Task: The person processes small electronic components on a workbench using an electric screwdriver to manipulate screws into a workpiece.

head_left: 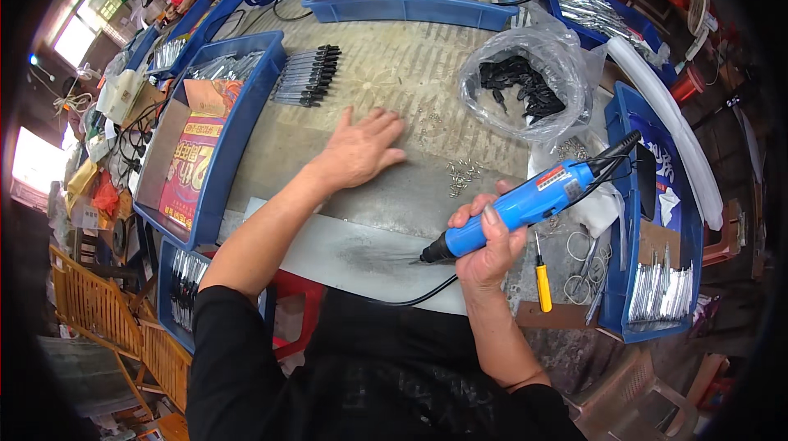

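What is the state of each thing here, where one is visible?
Left grip: open, fingers spread, palm down.
Right grip: closed around blue power tool.
Blue power tool: held; whether running, unclear.
Yellow-handled screwdriver: lying loose.
Clear plastic bag: open, black parts inside.
Pen-like pieces: lined up side by side.
Small metal parts: loosely scattered.

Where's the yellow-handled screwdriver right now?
In the head view, the yellow-handled screwdriver lies on the right part of the table, between the right hand, which grips a blue power tool, and a blue tray.
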`<action>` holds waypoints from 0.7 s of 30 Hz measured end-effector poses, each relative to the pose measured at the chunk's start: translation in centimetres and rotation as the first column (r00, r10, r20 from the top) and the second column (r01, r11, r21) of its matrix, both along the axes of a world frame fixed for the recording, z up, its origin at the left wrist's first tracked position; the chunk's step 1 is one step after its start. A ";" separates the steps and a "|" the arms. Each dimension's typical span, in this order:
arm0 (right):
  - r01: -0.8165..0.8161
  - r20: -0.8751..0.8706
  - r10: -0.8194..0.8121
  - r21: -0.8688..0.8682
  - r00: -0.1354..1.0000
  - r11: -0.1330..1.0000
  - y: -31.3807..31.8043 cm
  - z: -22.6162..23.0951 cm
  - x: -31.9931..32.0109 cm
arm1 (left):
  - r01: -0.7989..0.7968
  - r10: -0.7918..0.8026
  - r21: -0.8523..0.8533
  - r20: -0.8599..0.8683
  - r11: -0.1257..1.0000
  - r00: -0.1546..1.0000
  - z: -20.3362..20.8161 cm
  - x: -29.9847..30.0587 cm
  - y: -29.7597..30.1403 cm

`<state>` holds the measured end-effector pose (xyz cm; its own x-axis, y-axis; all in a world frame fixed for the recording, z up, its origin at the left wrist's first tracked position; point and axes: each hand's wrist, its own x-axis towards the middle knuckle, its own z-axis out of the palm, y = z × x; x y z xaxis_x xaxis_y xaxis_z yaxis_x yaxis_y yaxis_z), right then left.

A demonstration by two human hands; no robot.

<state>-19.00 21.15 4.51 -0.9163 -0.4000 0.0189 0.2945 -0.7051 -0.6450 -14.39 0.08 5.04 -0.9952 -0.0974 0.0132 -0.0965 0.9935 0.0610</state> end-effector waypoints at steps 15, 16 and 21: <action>0.042 0.040 -0.043 0.026 0.998 0.999 -0.1 -0.1 0.5 | -0.069 0.071 0.029 -0.083 0.997 0.994 -1.4 -1.5 1.5; 0.020 0.035 -0.020 0.011 0.999 1.000 -0.2 -0.1 0.5 | -0.079 0.079 0.003 -0.055 0.997 0.995 -1.2 -1.5 1.6; 0.020 0.004 -0.020 -0.007 1.000 1.000 0.0 0.3 0.5 | -0.011 0.023 0.042 -0.299 0.999 0.954 -0.8 -1.2 2.2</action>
<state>-18.46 21.10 4.86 -0.9241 -0.3816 0.0184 0.2826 -0.7152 -0.6392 -15.62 2.31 4.20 -0.9444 -0.1210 0.3059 -0.0850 0.9881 0.1284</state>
